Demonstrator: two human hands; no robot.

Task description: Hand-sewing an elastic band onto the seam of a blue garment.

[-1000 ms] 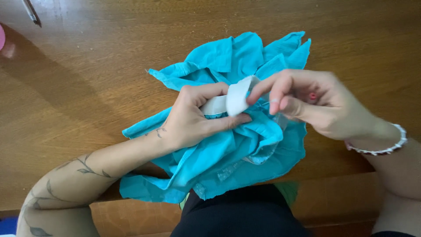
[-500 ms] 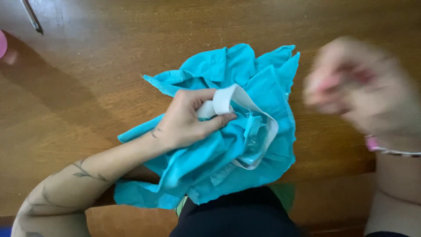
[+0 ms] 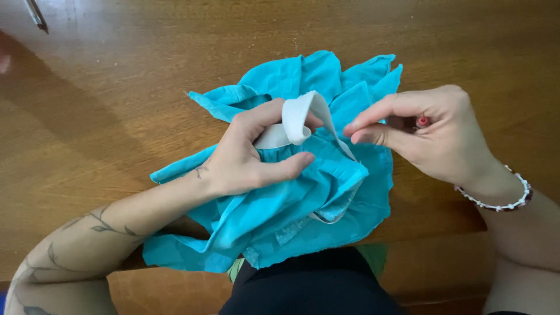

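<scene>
While our left hand [image 3: 248, 154] presses down on the crumpled turquoise garment [image 3: 303, 204], its thumb and forefinger close in a narrow pinch on a white elastic band [image 3: 294, 119], which bends over the fingertips in a short loop. From that loop the band runs on as a thin white strip, slanting down and to the right across the cloth toward the near edge of the wooden table [image 3: 116, 87]; its long axis lies on that diagonal, with the looped end pointing up and away from us. The garment sits at the table's near edge, its lower folds hanging just over it, and its longer spread runs from the lower left to the upper right. Our right hand [image 3: 431, 137] hovers just beside the loop, forefinger and thumb drawn close together, tips near the band. We cannot tell whether they grip anything. A beaded bracelet [image 3: 504, 198] circles that wrist. A pen [image 3: 36, 14] lies far off at the upper left corner.
</scene>
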